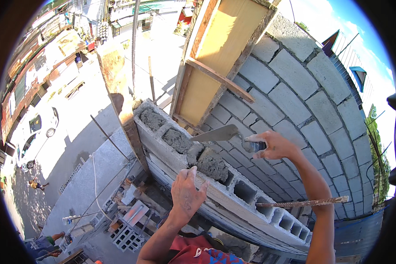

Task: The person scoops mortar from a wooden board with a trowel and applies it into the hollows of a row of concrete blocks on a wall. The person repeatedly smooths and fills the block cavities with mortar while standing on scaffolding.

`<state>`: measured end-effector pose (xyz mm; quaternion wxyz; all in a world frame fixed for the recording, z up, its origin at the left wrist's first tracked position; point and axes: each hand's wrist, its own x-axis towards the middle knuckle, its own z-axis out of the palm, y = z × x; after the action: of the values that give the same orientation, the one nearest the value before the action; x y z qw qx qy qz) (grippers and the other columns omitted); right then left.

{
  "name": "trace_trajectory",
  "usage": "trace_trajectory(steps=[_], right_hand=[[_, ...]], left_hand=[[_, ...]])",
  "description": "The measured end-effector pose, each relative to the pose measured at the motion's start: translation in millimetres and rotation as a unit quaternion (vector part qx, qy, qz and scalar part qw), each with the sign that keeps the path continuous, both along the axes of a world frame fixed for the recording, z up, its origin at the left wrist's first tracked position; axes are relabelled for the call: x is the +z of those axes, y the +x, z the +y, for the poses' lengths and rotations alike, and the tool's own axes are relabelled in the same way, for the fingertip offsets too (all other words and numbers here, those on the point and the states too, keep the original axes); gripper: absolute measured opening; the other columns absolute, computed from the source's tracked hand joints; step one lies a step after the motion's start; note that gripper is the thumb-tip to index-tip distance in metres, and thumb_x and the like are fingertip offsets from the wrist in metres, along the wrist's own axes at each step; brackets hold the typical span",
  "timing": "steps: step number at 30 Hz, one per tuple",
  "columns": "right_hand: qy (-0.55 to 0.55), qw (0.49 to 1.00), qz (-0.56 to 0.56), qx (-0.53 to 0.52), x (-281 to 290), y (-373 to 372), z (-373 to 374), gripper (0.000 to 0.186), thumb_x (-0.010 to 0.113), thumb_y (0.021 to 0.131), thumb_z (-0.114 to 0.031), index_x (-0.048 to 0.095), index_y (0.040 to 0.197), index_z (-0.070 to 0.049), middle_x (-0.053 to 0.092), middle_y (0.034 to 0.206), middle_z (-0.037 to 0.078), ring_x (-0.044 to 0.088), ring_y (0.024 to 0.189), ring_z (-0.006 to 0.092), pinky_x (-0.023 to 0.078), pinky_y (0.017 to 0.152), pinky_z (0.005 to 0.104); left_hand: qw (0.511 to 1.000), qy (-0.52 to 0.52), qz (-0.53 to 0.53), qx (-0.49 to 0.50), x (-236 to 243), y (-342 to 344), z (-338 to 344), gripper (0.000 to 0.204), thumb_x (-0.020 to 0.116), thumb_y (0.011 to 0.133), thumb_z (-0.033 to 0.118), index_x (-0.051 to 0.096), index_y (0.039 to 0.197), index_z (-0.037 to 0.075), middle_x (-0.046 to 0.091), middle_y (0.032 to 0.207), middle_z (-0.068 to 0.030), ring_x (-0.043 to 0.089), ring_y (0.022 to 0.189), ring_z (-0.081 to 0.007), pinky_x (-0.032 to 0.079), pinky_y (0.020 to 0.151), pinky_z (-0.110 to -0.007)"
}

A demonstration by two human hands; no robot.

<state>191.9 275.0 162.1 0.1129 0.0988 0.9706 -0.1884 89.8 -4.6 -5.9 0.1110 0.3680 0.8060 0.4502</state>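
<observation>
My right hand (pixel 270 145) grips the dark handle of a pointed trowel (pixel 218 133). Its grey blade points left above a row of hollow concrete blocks (pixel 161 147). Wet mortar (pixel 213 165) sits heaped on the row just below the blade. More mortar (pixel 177 141) fills the cells farther along, toward the far end. Nearer me, several block cells (pixel 245 192) are hollow. My left hand (pixel 187 197) is at the near-left edge of the row, beside the mortar, with thumb and fingers apart and nothing visible in it. Whether its fingertips touch the block is hard to tell.
A rusty rebar (pixel 301 202) sticks out across the row at the right. Plywood formwork (pixel 226 44) and a wooden post (pixel 119 97) stand at the far end. A block wall (pixel 290 101) rises at the right. Far below are vent blocks (pixel 127 238), cars and people.
</observation>
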Motion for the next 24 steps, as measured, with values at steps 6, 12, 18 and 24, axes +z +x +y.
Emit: trace_trajectory(steps=[6, 12, 18, 24], right_hand=[[0.134, 0.972, -0.161, -0.104, -16, 84, -26, 0.057, 0.081, 0.070, -0.019, 0.067, 0.125, -0.009, 0.073, 0.099, 0.015, 0.067, 0.089, 0.0353, 0.050, 0.079, 0.0433], [0.082, 0.983, -0.022, -0.162, 35, 74, -17, 0.060, 0.084, 0.068, -0.018, 0.067, 0.125, -0.009, 0.072, 0.105, 0.016, 0.067, 0.092, 0.0360, 0.051, 0.082, 0.0422], [-0.010, 0.997, 0.028, -0.076, -65, -14, 2, 0.061, 0.081, 0.071, -0.025, 0.066, 0.126, -0.007, 0.070, 0.098, 0.020, 0.066, 0.087, 0.0356, 0.051, 0.079, 0.0418], [-0.041, 0.999, -0.020, -0.004, -69, 13, -7, 0.060, 0.082, 0.069, -0.024, 0.067, 0.126, -0.010, 0.068, 0.089, 0.020, 0.066, 0.084, 0.0369, 0.051, 0.078, 0.0447]], left_hand=[[0.999, 0.021, 0.004, -0.027, 8, 3, 3, 0.057, 0.079, 0.079, 0.025, 0.060, 0.128, 0.004, 0.057, 0.108, -0.0134, 0.059, 0.104, -0.0330, 0.046, 0.091, -0.043], [0.999, 0.020, -0.036, -0.005, 13, 0, -5, 0.057, 0.080, 0.078, 0.023, 0.059, 0.127, 0.004, 0.057, 0.110, -0.0122, 0.058, 0.107, -0.0321, 0.046, 0.092, -0.042], [0.999, 0.014, 0.031, 0.029, 8, 10, -10, 0.059, 0.080, 0.077, 0.021, 0.058, 0.129, 0.003, 0.056, 0.117, -0.0133, 0.057, 0.111, -0.0331, 0.046, 0.093, -0.043], [0.999, -0.003, 0.044, 0.030, 5, 10, -11, 0.062, 0.080, 0.077, 0.021, 0.058, 0.131, 0.000, 0.054, 0.124, -0.0164, 0.053, 0.119, -0.0350, 0.044, 0.098, -0.043]])
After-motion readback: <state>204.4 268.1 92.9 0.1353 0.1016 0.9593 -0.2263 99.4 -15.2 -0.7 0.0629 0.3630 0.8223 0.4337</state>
